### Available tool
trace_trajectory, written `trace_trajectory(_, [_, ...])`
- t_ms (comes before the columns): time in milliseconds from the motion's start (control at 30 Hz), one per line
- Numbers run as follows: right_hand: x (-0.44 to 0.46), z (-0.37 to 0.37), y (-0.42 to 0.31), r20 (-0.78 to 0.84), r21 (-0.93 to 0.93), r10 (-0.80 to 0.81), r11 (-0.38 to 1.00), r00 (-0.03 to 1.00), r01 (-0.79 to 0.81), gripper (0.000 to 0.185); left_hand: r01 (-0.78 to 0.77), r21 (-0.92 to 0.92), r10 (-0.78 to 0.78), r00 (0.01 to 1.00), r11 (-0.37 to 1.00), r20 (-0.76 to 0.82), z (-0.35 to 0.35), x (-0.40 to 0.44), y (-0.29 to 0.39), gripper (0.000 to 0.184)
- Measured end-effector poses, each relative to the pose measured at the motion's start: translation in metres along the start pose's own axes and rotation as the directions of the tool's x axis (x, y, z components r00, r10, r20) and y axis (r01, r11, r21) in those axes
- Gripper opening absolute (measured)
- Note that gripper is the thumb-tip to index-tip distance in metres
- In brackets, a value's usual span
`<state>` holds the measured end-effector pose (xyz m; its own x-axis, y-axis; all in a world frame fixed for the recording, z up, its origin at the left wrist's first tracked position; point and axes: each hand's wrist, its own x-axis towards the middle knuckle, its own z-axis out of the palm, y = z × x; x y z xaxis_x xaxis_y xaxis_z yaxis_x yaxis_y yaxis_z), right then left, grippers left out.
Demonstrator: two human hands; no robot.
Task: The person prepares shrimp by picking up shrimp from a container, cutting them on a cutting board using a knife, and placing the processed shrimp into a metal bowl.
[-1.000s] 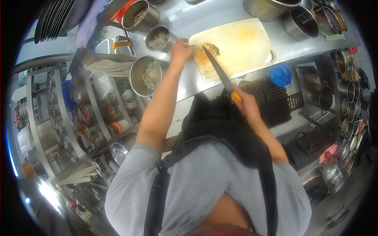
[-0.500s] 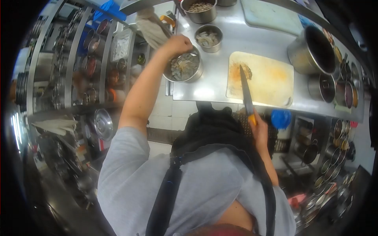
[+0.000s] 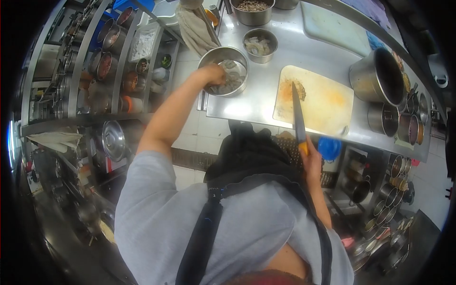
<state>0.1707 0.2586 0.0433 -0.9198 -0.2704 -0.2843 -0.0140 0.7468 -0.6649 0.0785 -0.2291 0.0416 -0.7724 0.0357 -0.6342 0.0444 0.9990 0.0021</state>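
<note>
My left hand (image 3: 213, 75) reaches into a steel bowl (image 3: 205, 59) at the table's left edge. Grey raw peeled shrimp (image 3: 234, 81) lie in it, and the bunched fingertips touch them. What those fingers hold is hidden. Closed around the yellow handle of a long kitchen knife (image 3: 298, 114) is my right hand (image 3: 311, 156), just off the table's front edge. The blade points away from me across a white cutting board (image 3: 327, 114), its tip at a small patch of brown minced bits (image 3: 300, 90). More shrimp fill a smaller steel pot (image 3: 261, 57) behind the bowl.
A pot of chopped brown pieces (image 3: 252, 6) stands at the back beside a second pale board (image 3: 332, 28). A tall steel pot (image 3: 375, 76) and smaller pots (image 3: 383, 118) line the right side. Shelves of containers are at left; a cloth (image 3: 192, 28) hangs behind the bowl.
My left hand has moved from the bowl's far rim down among the shrimp. The knife in my right hand has stayed nearly still over the board, while the camera view has shifted slightly.
</note>
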Motion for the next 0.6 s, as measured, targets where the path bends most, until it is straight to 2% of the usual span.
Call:
trace_trajectory(67, [-0.001, 0.002, 0.002, -0.008, 0.025, -0.012, 1.000, 1.000, 0.013, 0.059, -0.011, -0.122, 0.020, 0.997, 0.992, 0.076, -0.008, -0.013, -0.006, 0.031])
trace_trajectory(100, [-0.001, 0.003, 0.003, -0.011, 0.040, -0.021, 0.999, 1.000, 0.021, 0.059, 0.011, -0.194, -0.001, 0.999, 0.981, 0.054, -0.008, -0.016, -0.006, 0.031])
trace_trajectory(133, [0.000, 0.004, 0.004, -0.017, 0.055, -0.028, 0.998, 0.999, 0.029, 0.059, 0.012, -0.189, -0.001, 0.999, 0.982, 0.055, -0.010, -0.018, -0.008, 0.031])
trace_trajectory(233, [0.001, 0.004, 0.007, -0.006, 0.006, 0.004, 1.000, 1.000, -0.004, 0.059, -0.013, -0.231, 0.008, 1.000, 0.973, -0.025, -0.013, -0.021, -0.009, 0.026])
trace_trajectory(300, [0.001, 0.004, 0.005, 0.001, 0.018, 0.026, 1.000, 1.000, -0.026, 0.060, -0.088, -0.267, 0.035, 0.979, 0.960, -0.200, -0.005, -0.019, -0.014, 0.012])
trace_trajectory(433, [-0.002, -0.001, -0.006, -0.002, 0.018, 0.018, 1.000, 1.000, -0.018, 0.061, -0.050, -0.260, -0.027, 0.958, 0.964, -0.285, 0.001, -0.017, -0.017, 0.011])
trace_trajectory(467, [-0.004, -0.001, -0.009, -0.009, 0.024, 0.030, 0.999, 1.000, -0.029, 0.061, -0.062, -0.333, -0.057, 0.940, 0.941, -0.336, 0.000, -0.021, -0.019, 0.012])
trace_trajectory(500, [-0.006, -0.001, -0.011, -0.055, 0.031, -0.056, 0.998, 0.997, 0.058, 0.060, -0.080, -0.403, -0.087, 0.920, 0.912, -0.381, -0.006, -0.027, -0.016, 0.014])
trace_trajectory(533, [-0.009, 0.000, -0.012, -0.106, 0.032, -0.136, 0.990, 0.985, 0.140, 0.059, -0.097, -0.392, -0.064, 0.924, 0.915, -0.378, -0.017, -0.035, -0.008, 0.014])
trace_trajectory(600, [-0.009, 0.001, -0.013, -0.094, 0.008, -0.150, 0.988, 0.984, 0.151, 0.057, -0.152, -0.587, -0.171, 0.873, 0.795, -0.457, -0.045, -0.052, 0.017, 0.021])
